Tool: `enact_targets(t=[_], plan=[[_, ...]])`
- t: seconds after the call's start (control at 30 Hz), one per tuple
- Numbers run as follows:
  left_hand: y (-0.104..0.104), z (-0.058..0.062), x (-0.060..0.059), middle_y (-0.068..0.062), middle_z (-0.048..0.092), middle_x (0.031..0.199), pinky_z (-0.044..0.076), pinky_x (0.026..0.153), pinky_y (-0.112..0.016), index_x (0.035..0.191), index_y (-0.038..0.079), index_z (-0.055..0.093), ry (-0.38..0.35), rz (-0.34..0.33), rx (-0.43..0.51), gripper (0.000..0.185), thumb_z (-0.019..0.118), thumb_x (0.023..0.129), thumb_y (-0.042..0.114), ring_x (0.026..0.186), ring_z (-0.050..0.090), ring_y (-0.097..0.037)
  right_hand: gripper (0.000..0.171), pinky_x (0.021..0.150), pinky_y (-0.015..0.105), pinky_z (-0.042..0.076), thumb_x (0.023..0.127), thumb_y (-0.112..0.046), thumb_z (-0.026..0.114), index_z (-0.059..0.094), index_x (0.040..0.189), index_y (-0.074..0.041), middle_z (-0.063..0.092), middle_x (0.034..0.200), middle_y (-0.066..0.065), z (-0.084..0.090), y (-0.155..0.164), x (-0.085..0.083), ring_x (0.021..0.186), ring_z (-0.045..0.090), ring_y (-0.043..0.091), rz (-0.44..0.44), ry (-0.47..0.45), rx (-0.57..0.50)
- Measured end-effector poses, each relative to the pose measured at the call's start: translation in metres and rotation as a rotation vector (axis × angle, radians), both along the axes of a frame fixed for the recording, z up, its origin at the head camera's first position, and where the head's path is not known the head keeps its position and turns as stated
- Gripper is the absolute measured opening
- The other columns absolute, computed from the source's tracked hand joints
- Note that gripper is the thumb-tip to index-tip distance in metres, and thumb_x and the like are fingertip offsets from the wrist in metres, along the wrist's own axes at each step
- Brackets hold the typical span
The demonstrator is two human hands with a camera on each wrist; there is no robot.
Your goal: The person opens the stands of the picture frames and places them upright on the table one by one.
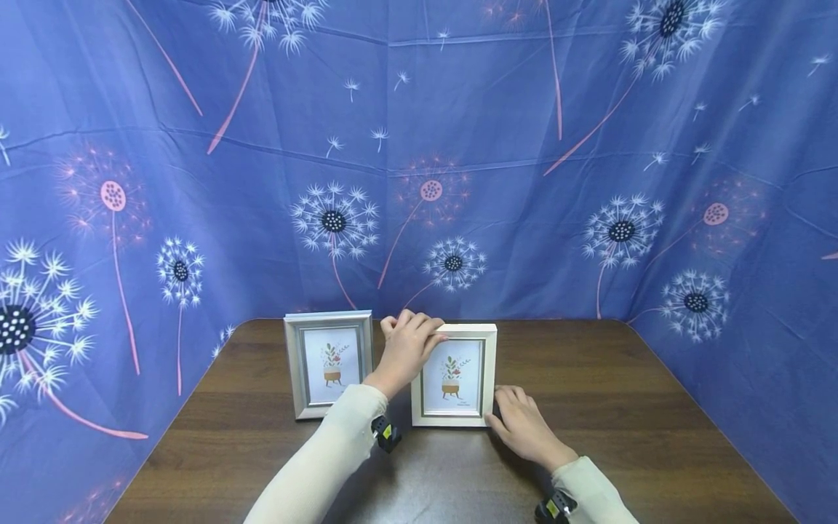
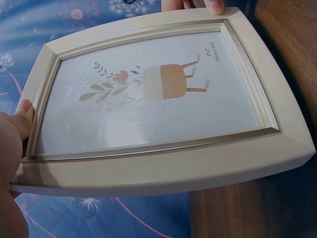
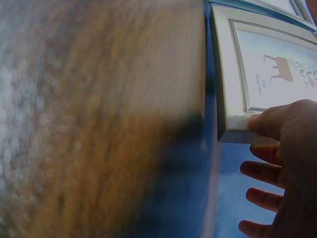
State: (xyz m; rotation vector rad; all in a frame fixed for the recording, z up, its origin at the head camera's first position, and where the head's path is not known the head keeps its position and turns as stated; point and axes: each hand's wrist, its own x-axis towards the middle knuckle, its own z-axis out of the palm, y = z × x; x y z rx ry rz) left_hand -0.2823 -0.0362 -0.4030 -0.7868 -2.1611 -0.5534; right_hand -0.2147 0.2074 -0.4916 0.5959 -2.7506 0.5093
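Observation:
A cream photo frame (image 1: 452, 421) stands upright on the table, its inner edge lined with silver. Behind its glass is a picture (image 2: 168, 82) of a potted plant with a red flower. My left hand (image 1: 407, 348) grips the frame's top left corner, thumb on the front. Low on the right side, my right hand (image 1: 527, 429) pinches the frame; in the right wrist view its thumb (image 3: 272, 121) lies on the front and the other fingers are spread. To the left stands a silver-grey photo frame (image 1: 298, 371) with a similar picture, partly hidden by my left forearm.
The brown wooden table (image 1: 589, 364) stretches out on both sides of the frames. Blue cloth (image 1: 524, 240) printed with dandelions hangs behind the table and along its sides. Each wrist wears a small black device, like the one (image 1: 386, 434) on the left.

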Motion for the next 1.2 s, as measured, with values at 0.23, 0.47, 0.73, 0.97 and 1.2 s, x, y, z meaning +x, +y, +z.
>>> enact_targets(t=[0.23, 0.47, 0.73, 0.97, 1.2], plan=[[0.0022, -0.0021, -0.0009, 0.002, 0.067, 0.096, 0.029, 0.085, -0.052, 0.109, 0.016, 0.071, -0.011, 0.01, -0.008, 0.026, 0.068, 0.091, 0.034, 0.09, 0.051, -0.019, 0.027, 0.099, 0.06, 0.036, 0.094, -0.016, 0.065, 0.058, 0.113, 0.001, 0.059, 0.123, 0.021, 0.0012, 0.0, -0.0001, 0.121, 0.048, 0.041, -0.017, -0.065, 0.012], [0.0053, -0.0042, -0.0021, 0.001, 0.067, 0.096, 0.029, 0.084, -0.052, 0.109, 0.015, 0.071, -0.021, 0.002, 0.001, 0.026, 0.068, 0.091, 0.033, 0.09, 0.052, -0.02, 0.032, 0.098, 0.061, 0.036, 0.093, -0.017, 0.066, 0.058, 0.116, 0.003, 0.06, 0.123, 0.021, -0.0027, 0.0002, -0.0011, 0.12, 0.048, 0.042, -0.025, -0.082, 0.016], [0.0053, -0.0049, -0.0034, 0.001, 0.066, 0.096, 0.029, 0.083, -0.051, 0.11, 0.014, 0.071, -0.011, -0.018, 0.012, 0.025, 0.068, 0.092, 0.031, 0.089, 0.051, -0.02, 0.03, 0.098, 0.061, 0.035, 0.094, -0.018, 0.065, 0.057, 0.116, 0.002, 0.06, 0.123, 0.02, -0.0032, 0.0004, -0.0023, 0.121, 0.048, 0.041, -0.029, -0.099, 0.009], [0.0053, -0.0067, -0.0058, 0.001, 0.065, 0.098, 0.028, 0.084, -0.05, 0.113, 0.015, 0.069, -0.033, -0.017, -0.01, 0.025, 0.066, 0.093, 0.031, 0.091, 0.05, -0.02, 0.032, 0.099, 0.061, 0.034, 0.095, -0.018, 0.065, 0.057, 0.119, 0.002, 0.059, 0.125, 0.019, -0.0013, 0.0002, -0.0005, 0.122, 0.048, 0.041, -0.038, -0.132, -0.008], [0.0048, -0.0061, -0.005, 0.001, 0.064, 0.101, 0.028, 0.084, -0.049, 0.114, 0.015, 0.068, -0.052, -0.019, -0.028, 0.024, 0.064, 0.096, 0.03, 0.091, 0.049, -0.021, 0.032, 0.098, 0.062, 0.035, 0.094, -0.018, 0.065, 0.057, 0.119, 0.001, 0.06, 0.124, 0.018, -0.0034, 0.0003, -0.0005, 0.12, 0.049, 0.041, -0.04, -0.121, -0.021]])
